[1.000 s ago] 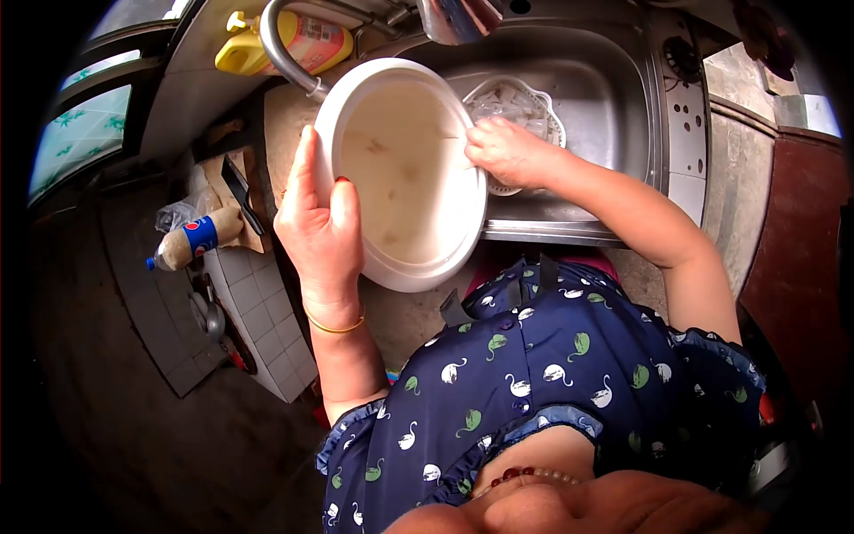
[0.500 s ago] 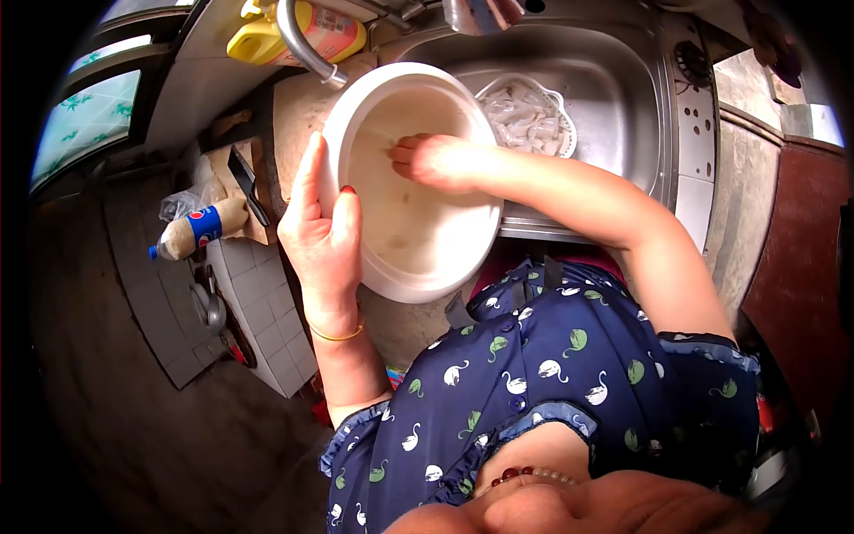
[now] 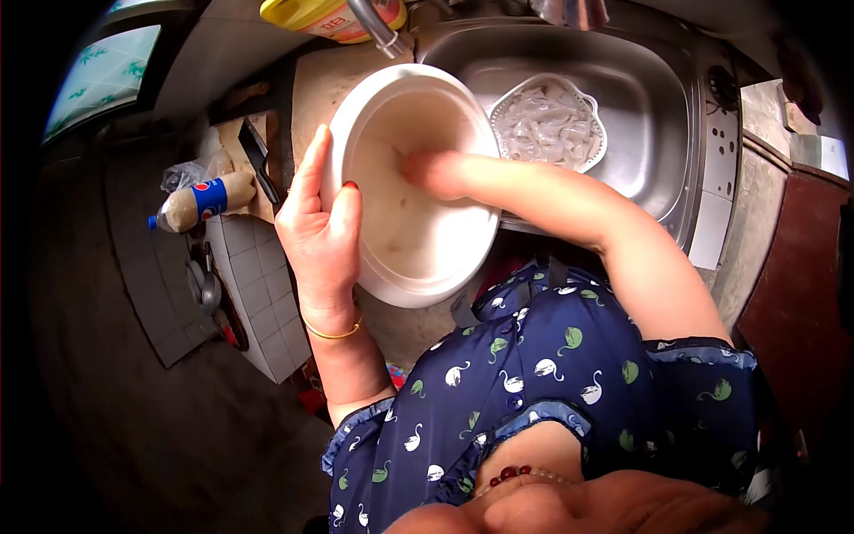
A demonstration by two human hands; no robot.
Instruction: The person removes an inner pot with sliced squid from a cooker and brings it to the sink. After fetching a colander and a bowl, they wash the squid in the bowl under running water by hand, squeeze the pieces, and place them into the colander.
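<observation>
A white oval basin (image 3: 487, 222) of cloudy, pale water leans beside the sink. My left hand (image 3: 318, 231) grips its left rim, thumb on top and fingers stretched along the outer side. Inside the basin is my right hand (image 3: 436, 173), with its fingers sunk in the water. The murk hides those fingers and anything they may hold. A few dark specks show in the water. To the right of the basin, a white perforated basket (image 3: 602, 133) in the sink holds pale, translucent strips (image 3: 547, 125).
The steel sink (image 3: 654, 169) has a curved faucet (image 3: 378, 31) at its left. Behind the faucet stands a yellow bottle (image 3: 334, 20). Further left, a black-handled knife (image 3: 258, 156) lies on a board near a Pepsi-labelled bottle (image 3: 209, 200) of pale grains.
My right hand has gone deeper, its fingers now under the water. My left hand keeps its hold on the rim. The view has shifted, moving the sink and basket rightward in the picture.
</observation>
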